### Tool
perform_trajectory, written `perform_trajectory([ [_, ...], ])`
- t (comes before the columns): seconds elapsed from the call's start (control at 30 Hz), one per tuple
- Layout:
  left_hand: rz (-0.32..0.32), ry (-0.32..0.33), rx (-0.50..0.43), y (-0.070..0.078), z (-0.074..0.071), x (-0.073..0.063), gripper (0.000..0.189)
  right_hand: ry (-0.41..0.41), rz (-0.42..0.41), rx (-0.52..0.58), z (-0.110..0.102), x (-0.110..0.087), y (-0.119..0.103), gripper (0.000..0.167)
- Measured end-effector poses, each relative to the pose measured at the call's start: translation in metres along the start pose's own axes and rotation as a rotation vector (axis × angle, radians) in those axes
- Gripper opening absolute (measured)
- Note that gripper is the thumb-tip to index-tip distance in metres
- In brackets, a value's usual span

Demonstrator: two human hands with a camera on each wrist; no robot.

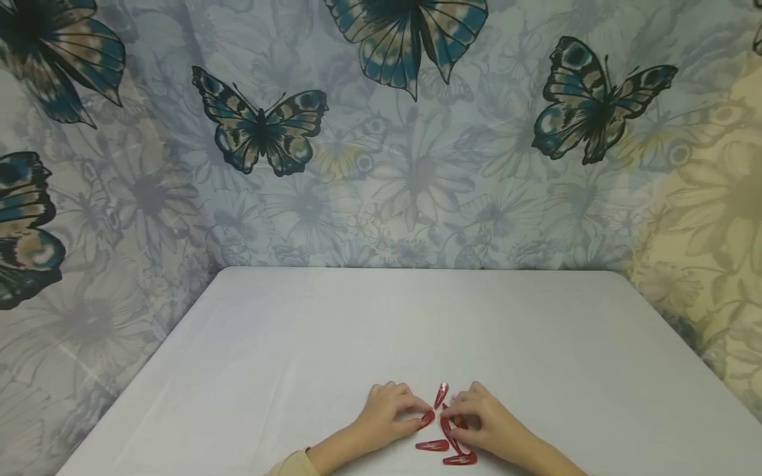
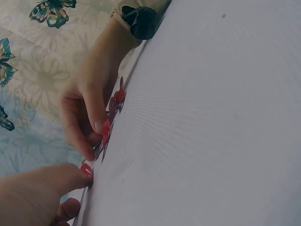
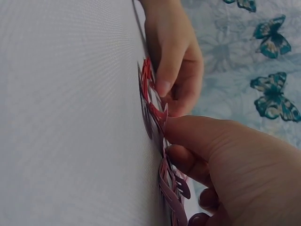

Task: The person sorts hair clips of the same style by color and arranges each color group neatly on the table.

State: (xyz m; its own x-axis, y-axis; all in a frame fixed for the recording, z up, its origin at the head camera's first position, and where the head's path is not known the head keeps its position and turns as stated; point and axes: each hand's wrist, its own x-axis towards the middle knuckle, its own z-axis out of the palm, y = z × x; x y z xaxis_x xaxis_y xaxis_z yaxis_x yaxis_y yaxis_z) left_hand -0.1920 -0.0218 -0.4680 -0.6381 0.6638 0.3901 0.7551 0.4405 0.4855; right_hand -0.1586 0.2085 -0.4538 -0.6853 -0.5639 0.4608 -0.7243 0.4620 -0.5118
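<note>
Several glossy red snap hair clips lie in a small group at the table's near side in the head view. My left hand (image 1: 388, 415) pinches one red hair clip (image 1: 426, 420) between thumb and fingers, low at the tabletop; its end shows past the thumb in the left wrist view. Just to the right, my right hand (image 1: 491, 423) bends over the group, thumb and forefinger pinching another red hair clip (image 1: 446, 427). In the right wrist view a raised red clip (image 3: 160, 115) stands at this hand's thumb tip. More clips are partly hidden under the right hand.
One clip (image 1: 441, 395) lies beyond the hands, another (image 1: 432, 445) between them, and a third (image 1: 460, 458) nearer the front edge. Everything rests on a white table (image 1: 357, 330). Behind stands a wall covering (image 1: 417, 185) with butterflies and flowers.
</note>
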Motion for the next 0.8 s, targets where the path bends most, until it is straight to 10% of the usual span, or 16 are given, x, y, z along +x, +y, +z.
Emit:
perform_trajectory([
  [0.4,-0.056,0.007,-0.089,-0.0005,0.0003,0.0001,0.02,0.014,-0.009,0.022,0.0,-0.0002,-0.0013,0.021],
  [0.8,-0.119,0.027,-0.187,0.002,-0.0039,-0.0004,0.015,-0.023,0.16,0.167,0.0003,-0.0009,-0.0002,0.012],
])
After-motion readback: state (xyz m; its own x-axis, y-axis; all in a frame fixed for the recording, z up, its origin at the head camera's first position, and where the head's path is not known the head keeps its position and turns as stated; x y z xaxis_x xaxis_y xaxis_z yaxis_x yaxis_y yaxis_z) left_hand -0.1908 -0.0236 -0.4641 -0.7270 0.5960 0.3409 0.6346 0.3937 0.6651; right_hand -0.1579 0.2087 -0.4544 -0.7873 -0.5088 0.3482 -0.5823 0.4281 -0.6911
